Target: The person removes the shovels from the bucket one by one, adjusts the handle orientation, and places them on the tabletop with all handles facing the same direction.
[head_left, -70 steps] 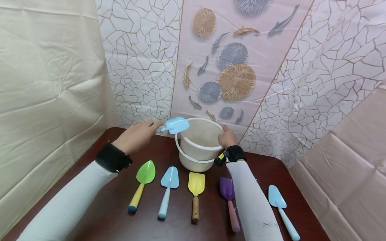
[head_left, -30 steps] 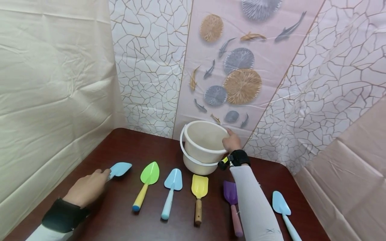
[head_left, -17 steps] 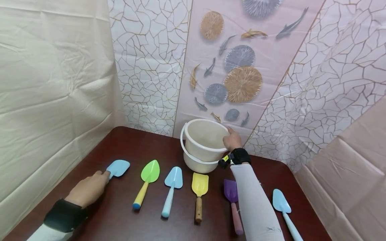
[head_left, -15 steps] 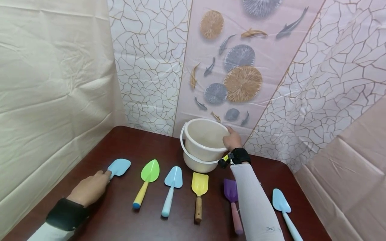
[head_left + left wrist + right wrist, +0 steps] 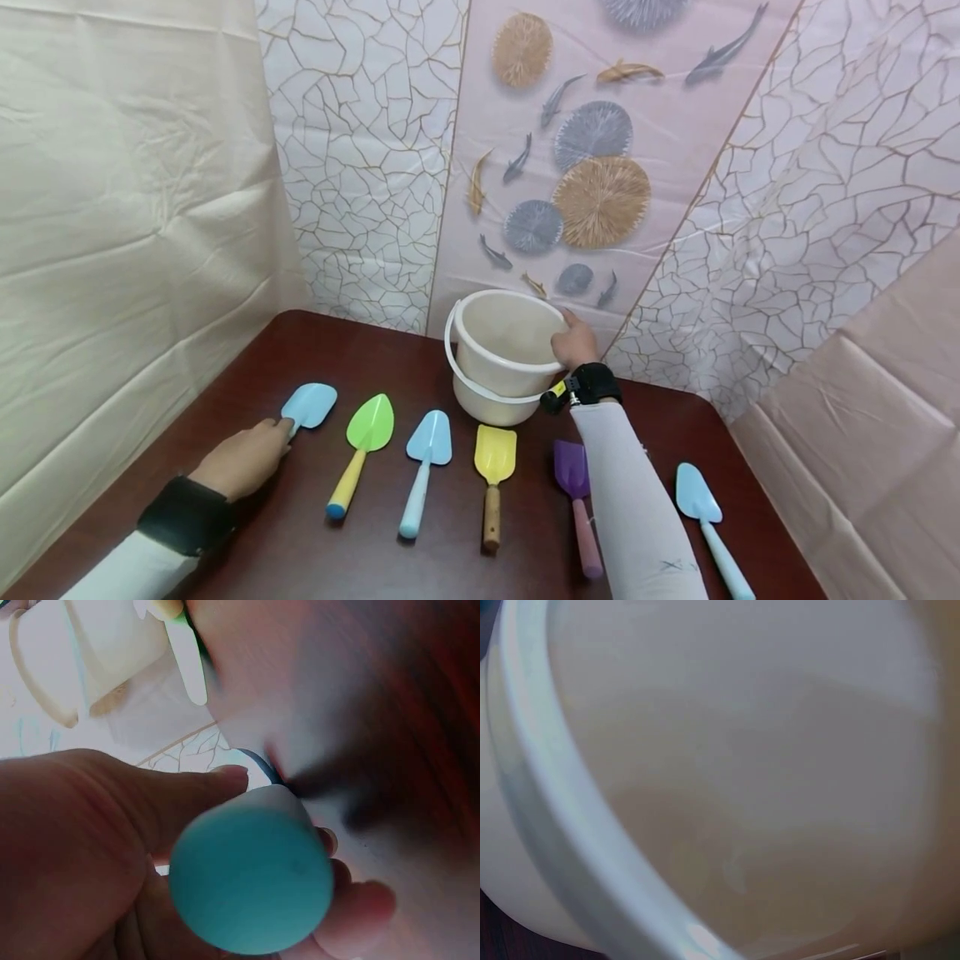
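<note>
My left hand (image 5: 243, 457) holds a light blue trowel (image 5: 310, 405) low over the table's left side, its blade pointing away. In the left wrist view, fingers and thumb wrap the handle, and its teal butt end (image 5: 251, 881) faces the camera. At the back of the table stands a cream bucket (image 5: 491, 367) with its white bail hanging down in front. My right hand (image 5: 576, 343) grips the bucket's right rim. The bucket's surface (image 5: 780, 750) fills the right wrist view, crossed by a paler curved band; no fingers show there.
A row lies across the table: a green trowel (image 5: 371, 423), a light blue trowel (image 5: 430, 438), a yellow shovel (image 5: 496, 454), a purple shovel (image 5: 572, 468) partly behind my right forearm, and another light blue trowel (image 5: 696, 496). Draped cloth walls (image 5: 360, 250) enclose the table.
From beside the bucket's rim, my left hand has carried the light blue trowel down to the table's left side, then slightly right and forward. My right hand stays on the bucket.
</note>
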A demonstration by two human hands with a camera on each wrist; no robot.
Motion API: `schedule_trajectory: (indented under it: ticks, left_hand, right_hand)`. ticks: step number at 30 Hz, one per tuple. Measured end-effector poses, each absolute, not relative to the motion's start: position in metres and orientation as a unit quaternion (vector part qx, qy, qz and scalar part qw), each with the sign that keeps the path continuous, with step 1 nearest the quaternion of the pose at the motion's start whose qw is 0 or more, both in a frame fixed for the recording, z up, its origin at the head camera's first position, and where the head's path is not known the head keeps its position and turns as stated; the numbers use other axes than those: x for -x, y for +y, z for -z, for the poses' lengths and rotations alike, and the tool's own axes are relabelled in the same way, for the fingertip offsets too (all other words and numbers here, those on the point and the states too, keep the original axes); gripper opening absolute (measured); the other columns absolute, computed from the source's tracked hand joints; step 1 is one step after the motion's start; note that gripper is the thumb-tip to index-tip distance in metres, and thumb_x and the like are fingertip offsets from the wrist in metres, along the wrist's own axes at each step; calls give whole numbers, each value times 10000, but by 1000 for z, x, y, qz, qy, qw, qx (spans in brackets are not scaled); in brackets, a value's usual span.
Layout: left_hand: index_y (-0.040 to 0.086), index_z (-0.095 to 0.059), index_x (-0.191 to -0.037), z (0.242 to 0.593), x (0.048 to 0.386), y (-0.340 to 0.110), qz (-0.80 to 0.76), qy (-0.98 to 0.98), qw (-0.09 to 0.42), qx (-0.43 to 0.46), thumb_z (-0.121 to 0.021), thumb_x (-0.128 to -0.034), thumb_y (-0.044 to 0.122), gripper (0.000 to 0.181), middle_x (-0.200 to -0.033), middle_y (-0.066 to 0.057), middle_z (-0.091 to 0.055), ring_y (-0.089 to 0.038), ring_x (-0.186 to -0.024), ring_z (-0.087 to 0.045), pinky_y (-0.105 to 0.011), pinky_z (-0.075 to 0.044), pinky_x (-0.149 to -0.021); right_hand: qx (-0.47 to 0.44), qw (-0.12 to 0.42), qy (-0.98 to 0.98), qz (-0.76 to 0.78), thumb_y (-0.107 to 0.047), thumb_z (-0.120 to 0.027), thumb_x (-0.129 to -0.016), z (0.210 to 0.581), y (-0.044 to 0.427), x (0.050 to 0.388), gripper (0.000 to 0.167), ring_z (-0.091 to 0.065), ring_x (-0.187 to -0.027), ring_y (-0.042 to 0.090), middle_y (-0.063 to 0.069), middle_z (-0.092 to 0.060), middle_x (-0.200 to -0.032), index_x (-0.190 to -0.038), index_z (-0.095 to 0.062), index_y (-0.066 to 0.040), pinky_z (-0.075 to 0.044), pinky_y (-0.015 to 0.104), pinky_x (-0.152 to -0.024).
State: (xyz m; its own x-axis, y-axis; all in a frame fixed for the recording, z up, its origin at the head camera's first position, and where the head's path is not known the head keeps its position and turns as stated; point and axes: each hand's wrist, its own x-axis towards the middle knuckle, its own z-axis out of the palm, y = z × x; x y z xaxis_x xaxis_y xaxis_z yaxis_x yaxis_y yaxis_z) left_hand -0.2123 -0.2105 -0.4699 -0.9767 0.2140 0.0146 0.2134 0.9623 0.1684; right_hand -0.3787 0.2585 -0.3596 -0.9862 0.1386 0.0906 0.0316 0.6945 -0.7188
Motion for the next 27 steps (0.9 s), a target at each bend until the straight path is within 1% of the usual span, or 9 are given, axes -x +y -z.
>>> schedule_trajectory:
  ticks: [4,7,13,16,20,23,25,27]
  left_hand:
    - [-39,-626,-1227,470,215,-209,-88,991,16,-101,-695,-979,146,317,-958,-134,-672,-228,-824,-646,-445,-616,-716]
    - [-39,-623,-1230,470,214,-209,-90,991,31,-93,-696,-979,151,323,-946,-127,-665,-219,-811,-636,-432,-609,-704]
    - [-57,-606,-1274,471,211,-209,-91,992,41,-79,-696,-981,156,373,-989,-153,-669,-233,-834,-642,-457,-617,-735]
    - [-66,-597,-1289,470,209,-209,-95,992,43,-75,-696,-981,157,393,-994,-155,-666,-231,-830,-633,-453,-618,-735]
    - [-63,-597,-1276,468,210,-210,-100,991,43,-74,-698,-980,158,384,-985,-152,-662,-232,-822,-627,-444,-614,-726]
    - [-61,-606,-1268,468,211,-210,-95,992,31,-79,-712,-973,191,403,-1001,-166,-670,-246,-829,-635,-459,-615,-733]
    - [-60,-615,-1269,467,212,-209,-86,992,15,-90,-721,-968,238,437,-1021,-185,-681,-265,-846,-653,-471,-617,-728]
    - [-61,-619,-1290,461,214,-205,-78,992,-6,-98,-723,-966,293,491,-1065,-216,-683,-300,-884,-673,-491,-617,-723]
  right_hand:
    - [48,70,-918,-387,22,-448,-890,359,257,377,781,-571,-1265,404,259,-477,-1560,-1644,-309,-128,-541,419,-950]
    - [48,72,-919,-385,19,-447,-890,358,256,375,779,-589,-1216,400,262,-480,-1558,-1643,-310,-127,-536,373,-867]
    - [50,65,-920,-384,4,-442,-903,359,254,373,776,-602,-1168,381,254,-475,-1565,-1650,-295,-149,-515,323,-803]
    - [50,62,-918,-388,4,-440,-903,356,252,373,781,-600,-1189,390,250,-469,-1572,-1652,-289,-155,-530,354,-851]
    - [41,65,-918,-389,-1,-436,-894,353,251,371,781,-564,-1274,407,257,-470,-1568,-1650,-295,-140,-518,437,-1009]
    - [29,59,-922,-382,-23,-430,-898,353,254,372,775,-553,-1278,399,264,-463,-1570,-1652,-281,-122,-498,433,-1036]
    - [18,44,-923,-382,-57,-429,-925,351,257,374,757,-557,-1262,404,268,-439,-1586,-1658,-253,-113,-499,431,-1029]
    - [4,17,-921,-388,-136,-430,-1000,349,263,375,713,-515,-1331,409,265,-364,-1633,-1670,-188,-99,-472,448,-1086]
